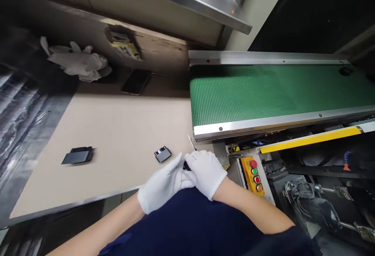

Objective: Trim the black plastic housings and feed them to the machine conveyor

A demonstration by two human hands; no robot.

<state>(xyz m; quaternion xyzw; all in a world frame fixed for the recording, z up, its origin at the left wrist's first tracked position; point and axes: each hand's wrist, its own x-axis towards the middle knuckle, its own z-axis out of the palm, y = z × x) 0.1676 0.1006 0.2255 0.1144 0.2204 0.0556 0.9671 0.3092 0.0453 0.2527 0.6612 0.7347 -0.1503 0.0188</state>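
Note:
My left hand (165,184), in a white glove, is closed with its fingers curled around a small black part (185,166) near the table's front edge. My right hand (206,172), gloved the same way, bends over the left and grips that part too; most of it is hidden by the gloves. A thin pale metal tip (191,142) shows just beyond my right fingers, and I cannot tell whether it is held or lies on the table. Left of my hands, a small black piece with a shiny face (163,154) rests on the table.
Another black piece (77,155) lies farther left on the beige table (123,131). Behind are a phone (136,82) and a crumpled white plastic bag (80,63). At right runs a green conveyor belt (249,92), with a yellow button box (253,176) below it.

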